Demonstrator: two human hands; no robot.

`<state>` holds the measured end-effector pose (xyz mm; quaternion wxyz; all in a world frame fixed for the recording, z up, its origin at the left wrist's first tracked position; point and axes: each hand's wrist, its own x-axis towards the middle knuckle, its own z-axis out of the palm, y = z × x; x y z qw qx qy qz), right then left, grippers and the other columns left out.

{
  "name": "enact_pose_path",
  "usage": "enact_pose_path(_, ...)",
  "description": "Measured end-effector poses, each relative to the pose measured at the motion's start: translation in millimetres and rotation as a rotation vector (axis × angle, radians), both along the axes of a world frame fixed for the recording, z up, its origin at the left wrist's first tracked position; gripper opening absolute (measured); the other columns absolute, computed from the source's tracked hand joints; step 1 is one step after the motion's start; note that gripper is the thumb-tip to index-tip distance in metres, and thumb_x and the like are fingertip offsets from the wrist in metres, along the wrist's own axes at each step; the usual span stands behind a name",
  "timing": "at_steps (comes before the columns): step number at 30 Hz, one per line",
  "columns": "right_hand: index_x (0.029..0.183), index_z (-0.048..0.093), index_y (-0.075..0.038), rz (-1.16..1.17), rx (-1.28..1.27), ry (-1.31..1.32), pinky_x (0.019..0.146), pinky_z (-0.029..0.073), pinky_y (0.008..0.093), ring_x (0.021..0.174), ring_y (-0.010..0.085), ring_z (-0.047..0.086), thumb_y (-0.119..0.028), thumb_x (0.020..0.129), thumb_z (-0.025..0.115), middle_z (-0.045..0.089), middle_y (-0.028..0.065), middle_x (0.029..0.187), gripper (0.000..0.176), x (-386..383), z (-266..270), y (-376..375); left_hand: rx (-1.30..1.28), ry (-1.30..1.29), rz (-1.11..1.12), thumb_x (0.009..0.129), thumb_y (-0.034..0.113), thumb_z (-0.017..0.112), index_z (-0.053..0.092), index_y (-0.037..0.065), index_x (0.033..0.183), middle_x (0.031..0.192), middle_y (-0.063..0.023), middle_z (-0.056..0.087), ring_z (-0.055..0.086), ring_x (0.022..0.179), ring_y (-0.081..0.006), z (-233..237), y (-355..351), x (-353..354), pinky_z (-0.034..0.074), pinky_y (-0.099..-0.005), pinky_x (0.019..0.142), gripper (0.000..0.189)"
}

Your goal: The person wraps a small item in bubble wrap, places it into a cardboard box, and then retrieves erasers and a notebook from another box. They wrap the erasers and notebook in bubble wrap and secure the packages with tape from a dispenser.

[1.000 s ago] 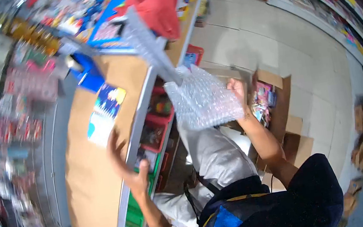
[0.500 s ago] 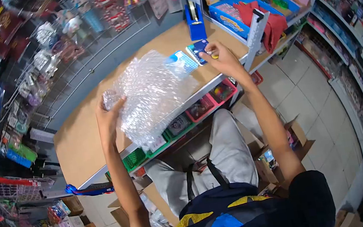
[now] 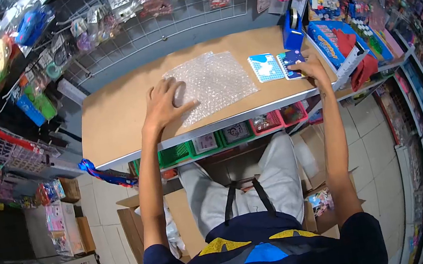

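A sheet of bubble wrap [image 3: 218, 84] lies flat on the tan tabletop [image 3: 115, 111]. My left hand [image 3: 163, 106] rests at its left edge, fingers spread and thumb reaching over the sheet. To the right of the wrap is a light blue and white notepad [image 3: 266, 67]. Beside it lies a small dark blue spiral notebook [image 3: 291, 61]. My right hand [image 3: 314, 68] is closed at that notebook's right side, thumb over its cover; the fingers partly hide it.
A blue tape dispenser [image 3: 293, 32] stands at the back right, near a blue display box [image 3: 330, 43] and a red cloth [image 3: 364, 72]. Packaged goods hang on the wire grid behind. Green and pink baskets [image 3: 175, 154] sit under the tabletop, with cardboard boxes [image 3: 132, 225] on the floor.
The bubble wrap, lifted and bunched before, now lies flat on the tabletop. My left hand has released its edge and spread out. My right hand stays at the dark blue notebook. The view has turned.
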<state>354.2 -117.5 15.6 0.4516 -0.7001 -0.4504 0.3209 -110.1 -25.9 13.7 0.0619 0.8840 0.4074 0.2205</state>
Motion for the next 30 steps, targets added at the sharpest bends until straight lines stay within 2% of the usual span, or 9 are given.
enact_pose_path(4, 0.117, 0.056, 0.009, -0.126, 0.159, 0.199, 0.068, 0.056, 0.0272, 0.078, 0.0169, 0.07, -0.003, 0.078, 0.076, 0.071, 0.0129, 0.096, 0.046, -1, 1, -14, -0.086, 0.073, -0.01, 0.073, 0.069, 0.069, 0.056, 0.017, 0.138, 0.15, -0.0162, 0.043, 0.034, 0.143, -0.0344, -3, 1, -4, 0.018, -0.0563, 0.118, 0.083)
enact_pose_path(9, 0.126, 0.054, 0.009, -0.199, 0.318, 0.249, 0.076, 0.055, 0.0272, 0.087, 0.0178, 0.07, -0.006, 0.084, 0.073, 0.069, 0.0131, 0.105, 0.048, -3, 18, -15, -0.101, 0.097, -0.023, 0.073, 0.069, 0.069, 0.055, 0.02, 0.139, 0.152, -0.0164, 0.041, 0.031, 0.145, -0.0345, -1, 0, -12, 0.016, -0.0559, 0.119, 0.084)
enact_pose_path(14, 0.122, 0.058, 0.006, 0.078, 0.36, 0.32, 0.079, 0.054, 0.0244, 0.09, 0.0147, 0.069, -0.009, 0.086, 0.073, 0.069, 0.01, 0.105, 0.042, -65, 53, 1, -0.095, 0.058, -0.029, 0.074, 0.066, 0.07, 0.054, 0.017, 0.139, 0.152, -0.0177, 0.04, 0.03, 0.144, -0.036, -8, -2, -17, 0.017, -0.0532, 0.12, 0.082)
enact_pose_path(17, 0.121, 0.058, 0.003, 0.225, 0.292, 0.532, 0.078, 0.055, 0.0249, 0.088, 0.013, 0.068, -0.01, 0.087, 0.073, 0.07, 0.009, 0.102, 0.04, -120, 64, 12, 0.071, -0.104, -0.021, 0.078, 0.056, 0.075, 0.053, 0.009, 0.138, 0.145, -0.0191, 0.049, 0.041, 0.138, -0.0342, -1, -13, -15, 0.028, -0.0487, 0.116, 0.08)
enact_pose_path(21, 0.121, 0.057, 0.001, 0.286, 0.296, 0.628, 0.081, 0.054, 0.0257, 0.091, 0.0133, 0.067, -0.01, 0.089, 0.072, 0.069, 0.0082, 0.105, 0.036, -191, 59, 25, -0.62, -0.787, -0.054, 0.095, 0.036, 0.066, 0.048, 0.004, 0.14, 0.131, -0.0146, 0.06, 0.059, 0.115, -0.0217, 22, -42, 23, 0.052, -0.0359, 0.092, 0.059)
enact_pose_path(22, 0.121, 0.057, 0.001, 0.33, 0.289, 0.603, 0.083, 0.053, 0.0255, 0.092, 0.0132, 0.067, -0.011, 0.089, 0.072, 0.068, 0.0081, 0.106, 0.038, -204, 53, 28, -0.811, -0.981, -0.113, 0.097, 0.029, 0.064, 0.049, 0.002, 0.138, 0.127, -0.0134, 0.061, 0.062, 0.108, -0.0186, 27, -50, 33, 0.053, -0.0326, 0.088, 0.05)
enact_pose_path(25, 0.125, 0.057, 0.001, 0.39, 0.301, 0.542, 0.087, 0.051, 0.0251, 0.098, 0.0133, 0.065, -0.016, 0.088, 0.074, 0.067, 0.0093, 0.113, 0.044, -234, 38, 28, -0.862, -1.172, -0.022, 0.094, 0.017, 0.069, 0.05, 0.0, 0.132, 0.117, -0.0086, 0.064, 0.063, 0.101, -0.0129, 36, -60, 51, 0.054, -0.0268, 0.08, 0.046)
enact_pose_path(28, 0.127, 0.056, 0.002, 0.277, 0.541, -0.079, 0.089, 0.05, 0.0252, 0.102, 0.0147, 0.064, -0.015, 0.089, 0.073, 0.065, 0.0109, 0.115, 0.046, -229, 18, 41, -0.827, -1.25, -0.003, 0.093, 0.016, 0.069, 0.048, -0.001, 0.133, 0.117, -0.0089, 0.064, 0.063, 0.101, -0.0123, 25, -51, 46, 0.054, -0.0266, 0.08, 0.048)
enact_pose_path(30, 0.13, 0.055, 0.003, 0.294, 0.416, 0.146, 0.09, 0.05, 0.0255, 0.105, 0.0161, 0.063, -0.015, 0.088, 0.073, 0.064, 0.0112, 0.119, 0.049, -233, 35, 28, -0.861, -1.279, -0.033, 0.093, 0.013, 0.069, 0.049, -0.001, 0.131, 0.117, -0.0085, 0.065, 0.063, 0.101, -0.0123, 20, -45, 41, 0.054, -0.027, 0.079, 0.046)
